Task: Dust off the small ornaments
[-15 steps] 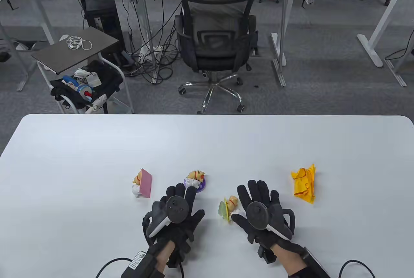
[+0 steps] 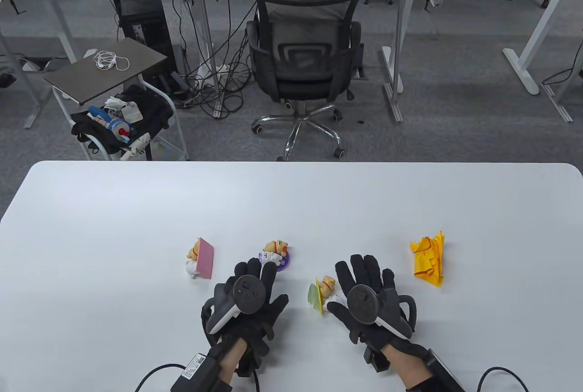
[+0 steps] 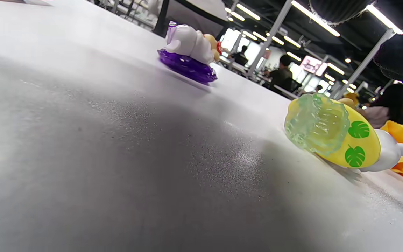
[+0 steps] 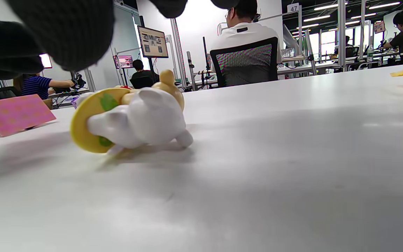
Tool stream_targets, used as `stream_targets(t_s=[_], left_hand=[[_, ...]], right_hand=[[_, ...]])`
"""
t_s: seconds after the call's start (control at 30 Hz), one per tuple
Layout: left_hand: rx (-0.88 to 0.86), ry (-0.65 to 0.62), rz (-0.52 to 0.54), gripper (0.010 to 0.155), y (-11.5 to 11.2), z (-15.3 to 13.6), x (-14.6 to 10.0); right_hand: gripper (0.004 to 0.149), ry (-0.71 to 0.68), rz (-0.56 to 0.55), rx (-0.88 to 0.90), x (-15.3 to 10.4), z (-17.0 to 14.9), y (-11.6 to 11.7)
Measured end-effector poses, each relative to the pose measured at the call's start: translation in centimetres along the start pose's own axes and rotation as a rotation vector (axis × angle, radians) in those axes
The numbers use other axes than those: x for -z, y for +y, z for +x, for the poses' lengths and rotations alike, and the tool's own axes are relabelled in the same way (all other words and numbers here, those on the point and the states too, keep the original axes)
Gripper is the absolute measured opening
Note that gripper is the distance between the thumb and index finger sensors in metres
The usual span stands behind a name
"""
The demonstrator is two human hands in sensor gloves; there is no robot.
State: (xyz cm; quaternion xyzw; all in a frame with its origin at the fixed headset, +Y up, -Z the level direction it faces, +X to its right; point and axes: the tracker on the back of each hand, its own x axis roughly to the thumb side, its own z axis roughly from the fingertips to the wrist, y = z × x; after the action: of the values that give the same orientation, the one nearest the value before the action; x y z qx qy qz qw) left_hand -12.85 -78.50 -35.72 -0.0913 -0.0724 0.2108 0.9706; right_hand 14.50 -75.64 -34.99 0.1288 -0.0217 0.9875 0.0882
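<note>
Three small bear ornaments lie on the white table (image 2: pixel 136 209). One with a pink card (image 2: pixel 201 258) is at the left. One on a purple base (image 2: pixel 275 254) (image 3: pixel 187 52) lies just beyond my left hand (image 2: pixel 255 273), whose straight fingers rest flat on the table. The third, with a yellow leaf-printed disc (image 2: pixel 322 292) (image 3: pixel 334 136) (image 4: pixel 131 119), lies on its side beside the thumb of my right hand (image 2: pixel 364 273), which is also flat with fingers spread. A crumpled yellow cloth (image 2: pixel 429 259) lies right of that hand. Neither hand holds anything.
Beyond the table's far edge a person sits in a black office chair (image 2: pixel 303 59) facing away. A small cart with a bag of clutter (image 2: pixel 120 118) stands at the far left on the carpet. Other desks and cables fill the background.
</note>
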Motion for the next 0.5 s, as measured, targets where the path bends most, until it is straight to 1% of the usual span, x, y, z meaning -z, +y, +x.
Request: stream_targets(t_s=[0.2, 0.3, 0.37, 0.43, 0.5], left_hand=[[0.002, -0.006, 0.008, 0.077, 0.0, 0.2, 0.0], [-0.008, 0.006, -0.009, 0.077, -0.3, 0.0, 0.1], [-0.008, 0.01, -0.016, 0.076, -0.4, 0.0, 0.1], [-0.007, 0.006, -0.015, 0.073, -0.4, 0.2, 0.1], [-0.005, 0.0, -0.006, 0.071, -0.3, 0.4, -0.1]], right_hand=[[0.088, 0.01, 0.005, -0.029, 0.0, 0.0, 0.0], [0.089, 0.033, -0.014, -0.044, 0.0, -0.3, -0.3], [0.09, 0.065, -0.013, -0.033, 0.3, -0.7, -0.8], [0.092, 0.135, -0.025, -0.01, 1.2, -1.8, -1.7], [0.093, 0.199, -0.009, 0.015, 2.0, -3.1, -2.3]])
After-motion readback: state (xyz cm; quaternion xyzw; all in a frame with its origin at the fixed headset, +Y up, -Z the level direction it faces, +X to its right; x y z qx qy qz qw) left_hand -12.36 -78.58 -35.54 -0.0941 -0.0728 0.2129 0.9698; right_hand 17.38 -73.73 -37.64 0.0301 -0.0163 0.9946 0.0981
